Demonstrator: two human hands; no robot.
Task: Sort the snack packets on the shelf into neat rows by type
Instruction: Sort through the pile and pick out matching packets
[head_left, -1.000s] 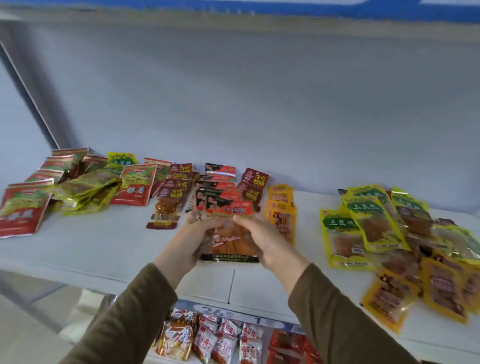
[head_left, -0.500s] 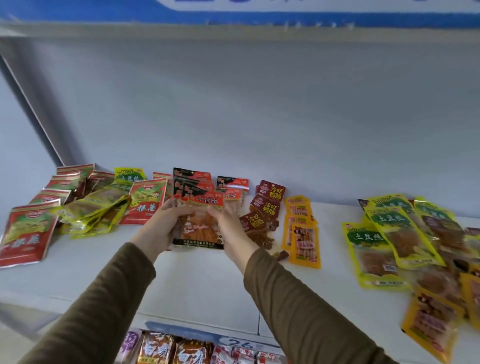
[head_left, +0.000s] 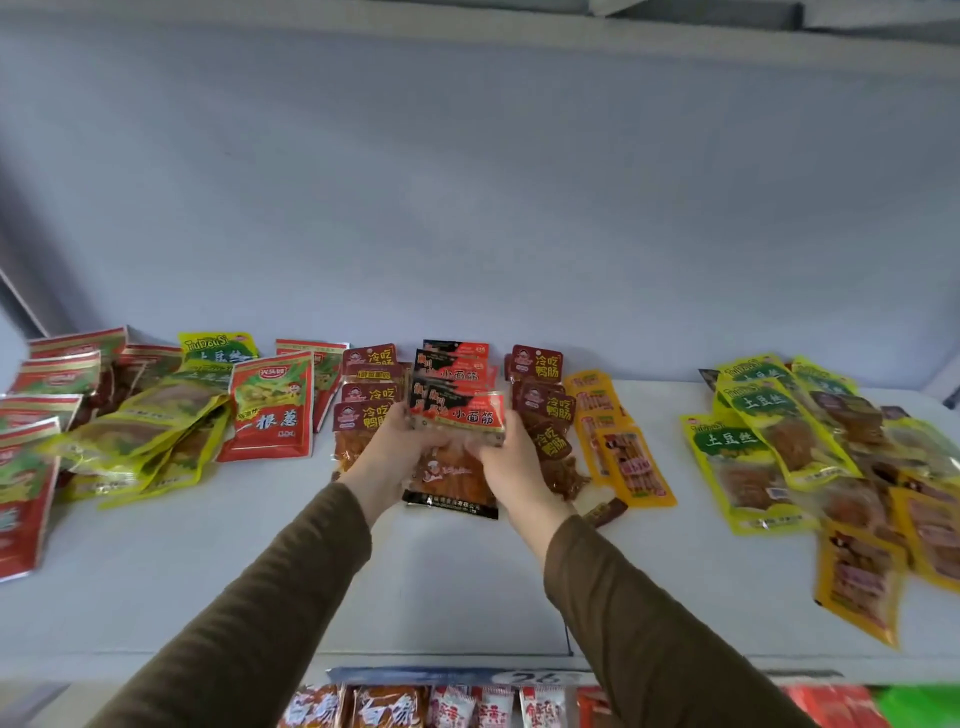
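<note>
Both my hands, left (head_left: 387, 447) and right (head_left: 511, 457), pinch the packet (head_left: 457, 415) sides; light, slippery, floppy, best held by edges.

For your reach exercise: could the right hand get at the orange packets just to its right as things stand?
Probably yes, once it lets go. The right hand grips the black-and-red packet; the orange packets lie close beside it on the shelf, with only dark red packets between.

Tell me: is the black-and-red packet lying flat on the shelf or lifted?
Cannot tell. Both hands, left hand and right hand, grip the black-and-red packet over the shelf; contact underneath isn't visible.
</note>
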